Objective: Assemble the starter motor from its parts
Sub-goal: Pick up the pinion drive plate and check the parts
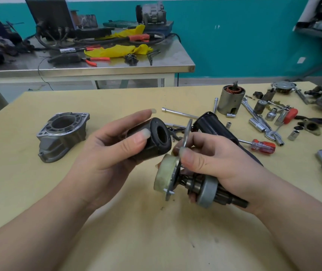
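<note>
My left hand [105, 151] grips the black sleeve [152, 139]; my right hand [213, 161] grips the drive shaft assembly [193, 184] and pinches a thin plate [187, 133], all above the worktop [39, 192]. The loosely pinched plate could slip if I shift. Right fingers [186, 156] hide the shaft's middle; the far-right parts are cut off.

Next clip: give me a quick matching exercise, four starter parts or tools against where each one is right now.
Things:
1. black rubber sleeve
2. drive gear assembly
3. aluminium nose housing
4. red-handled screwdriver

Places:
A. on the table, left of the hands
B. in the right hand
C. on the table, right of the hands
D. in the left hand

Pairs: 1-D, 2-B, 3-A, 4-C
</note>
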Demonstrator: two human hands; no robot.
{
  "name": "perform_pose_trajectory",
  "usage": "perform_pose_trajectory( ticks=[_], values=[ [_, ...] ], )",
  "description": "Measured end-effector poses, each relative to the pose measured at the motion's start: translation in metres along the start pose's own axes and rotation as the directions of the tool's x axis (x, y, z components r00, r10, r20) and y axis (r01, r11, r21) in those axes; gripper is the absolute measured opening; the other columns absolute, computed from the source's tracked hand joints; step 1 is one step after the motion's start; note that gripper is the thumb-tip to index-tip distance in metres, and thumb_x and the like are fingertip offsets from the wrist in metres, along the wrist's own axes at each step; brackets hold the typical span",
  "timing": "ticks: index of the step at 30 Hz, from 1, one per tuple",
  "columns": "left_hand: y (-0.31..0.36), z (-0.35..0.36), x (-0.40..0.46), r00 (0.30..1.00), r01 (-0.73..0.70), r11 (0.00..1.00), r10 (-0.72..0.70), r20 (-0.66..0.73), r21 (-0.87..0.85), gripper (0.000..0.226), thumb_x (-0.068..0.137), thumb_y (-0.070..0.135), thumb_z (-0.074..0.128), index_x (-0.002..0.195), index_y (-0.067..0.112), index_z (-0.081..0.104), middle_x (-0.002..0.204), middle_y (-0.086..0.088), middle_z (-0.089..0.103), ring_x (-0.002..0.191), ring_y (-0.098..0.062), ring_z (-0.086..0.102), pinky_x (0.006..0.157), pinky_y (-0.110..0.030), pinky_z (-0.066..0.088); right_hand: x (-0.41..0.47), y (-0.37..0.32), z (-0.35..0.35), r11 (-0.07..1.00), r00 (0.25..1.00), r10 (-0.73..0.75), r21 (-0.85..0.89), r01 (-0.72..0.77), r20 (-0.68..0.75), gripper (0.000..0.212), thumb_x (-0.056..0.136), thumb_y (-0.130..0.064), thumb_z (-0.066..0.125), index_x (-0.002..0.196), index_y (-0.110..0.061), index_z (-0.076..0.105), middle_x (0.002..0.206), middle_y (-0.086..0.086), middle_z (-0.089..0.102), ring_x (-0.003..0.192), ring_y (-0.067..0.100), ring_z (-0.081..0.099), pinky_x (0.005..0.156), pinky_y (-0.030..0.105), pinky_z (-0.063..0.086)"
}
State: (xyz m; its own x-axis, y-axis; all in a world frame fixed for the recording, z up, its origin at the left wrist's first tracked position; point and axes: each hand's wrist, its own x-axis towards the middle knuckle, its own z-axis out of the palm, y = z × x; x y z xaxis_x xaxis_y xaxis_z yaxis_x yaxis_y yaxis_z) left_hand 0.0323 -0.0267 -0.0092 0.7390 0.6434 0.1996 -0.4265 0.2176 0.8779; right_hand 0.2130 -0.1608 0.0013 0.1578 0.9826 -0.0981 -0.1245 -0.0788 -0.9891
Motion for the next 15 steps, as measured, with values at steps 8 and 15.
perform_pose_trajectory(
  ticks=[8, 15],
  values=[
    [-0.004, -0.002, 0.001, 0.999, -0.031, 0.999, 0.030, 0.044, 0.034, 0.057, 0.060, 0.031, 0.104, 0.111, 0.013, 0.085, 0.111, -0.012, 0.082, 0.099, -0.029, 0.080, 0.083, -0.035, 0.064, -0.005, 0.000, 0.011, 1.000, 1.000, 0.003, -0.023, -0.002, 0.026, 0.045, 0.077, -0.033, 0.085, 0.104, -0.004, 0.064, 0.086, 0.011, 0.075, 0.065, 0.019, 0.072, 0.056, 0.026, 0.058],
    [-0.002, -0.002, 0.003, 0.994, -0.084, 0.992, 0.077, 0.076, 0.098, 0.055, 0.062, 0.031, 0.102, 0.112, 0.016, 0.085, 0.112, -0.014, 0.082, 0.102, -0.031, 0.079, 0.085, -0.038, 0.064, -0.006, -0.001, 0.012, 1.000, 0.998, 0.001, -0.006, -0.001, 0.055, 0.039, 0.079, -0.042, 0.082, 0.112, -0.020, 0.077, 0.100, 0.014, 0.078, 0.077, 0.018, 0.076, 0.062, 0.024, 0.059]
  ],
)
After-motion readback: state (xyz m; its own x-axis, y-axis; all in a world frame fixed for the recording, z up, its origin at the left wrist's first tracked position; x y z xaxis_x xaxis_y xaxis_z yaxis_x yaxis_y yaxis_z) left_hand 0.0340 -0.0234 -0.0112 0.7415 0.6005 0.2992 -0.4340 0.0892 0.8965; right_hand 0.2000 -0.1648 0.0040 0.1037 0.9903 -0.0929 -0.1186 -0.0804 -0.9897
